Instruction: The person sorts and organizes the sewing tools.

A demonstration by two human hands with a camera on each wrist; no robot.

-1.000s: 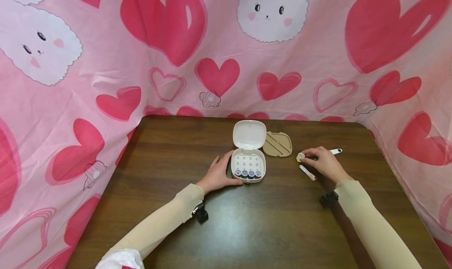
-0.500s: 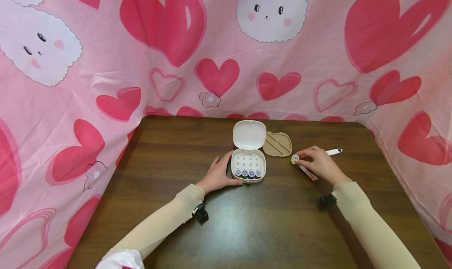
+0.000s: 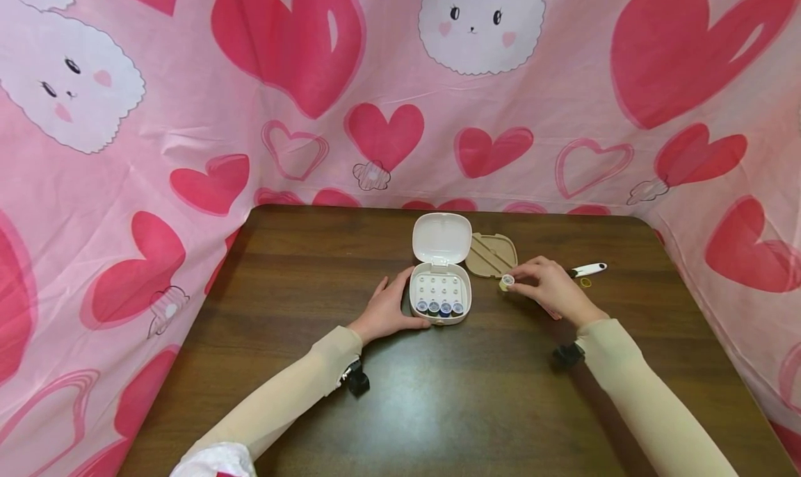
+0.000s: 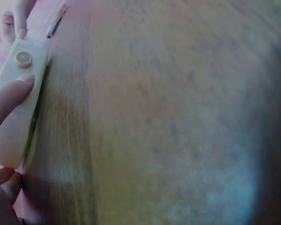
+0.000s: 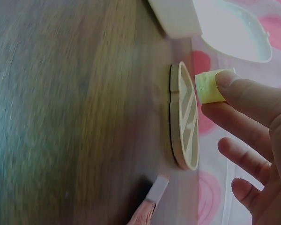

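At frame centre, the left hand [image 3: 388, 310] holds a white box [image 3: 439, 285]; rightward, the right hand [image 3: 552, 289] pinches a yellow spool [image 5: 208, 88].

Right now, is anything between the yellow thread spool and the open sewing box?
Nothing visible stands between the yellow thread spool and the sewing box; the beige tray lies just beyond that gap.

The box [image 4: 13, 131] is smooth, pale plastic, glossy inside the lid. Right of the box, the tray [image 3: 494, 254] looks like matt plastic, the spool [image 5: 206, 88] finely ridged thread. Beneath the box, the wood-grained counter [image 3: 400, 407] shines; behind it hangs creased cloth [image 3: 206, 94].
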